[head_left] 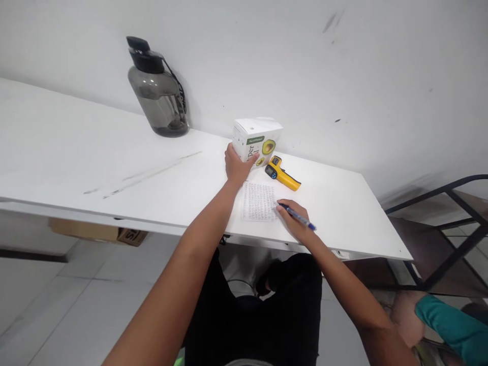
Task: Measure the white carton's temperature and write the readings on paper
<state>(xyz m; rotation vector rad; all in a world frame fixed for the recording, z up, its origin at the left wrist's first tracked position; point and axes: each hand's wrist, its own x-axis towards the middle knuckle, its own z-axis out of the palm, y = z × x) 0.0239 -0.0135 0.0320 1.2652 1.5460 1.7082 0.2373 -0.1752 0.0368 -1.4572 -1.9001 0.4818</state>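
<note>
My left hand [239,165] grips the lower left side of a white box [257,134] with avocado pictures, its thumb across the front face. The box stands upright on the white table against the wall. In my right hand [295,218] is a blue pen [303,218], its tip end over the right edge of a sheet of paper [259,203] covered with rows of handwriting. The sheet lies flat between my hands, just in front of the box. A yellow infrared thermometer [284,174] lies beside the box, beyond my right hand.
A large grey water bottle [158,94] with a black lid stands at the back left of the white table [76,147]. Below the table on the left is a cardboard box [91,231]. A dark metal frame [442,229] and a person's teal sleeve [453,325] are on the right.
</note>
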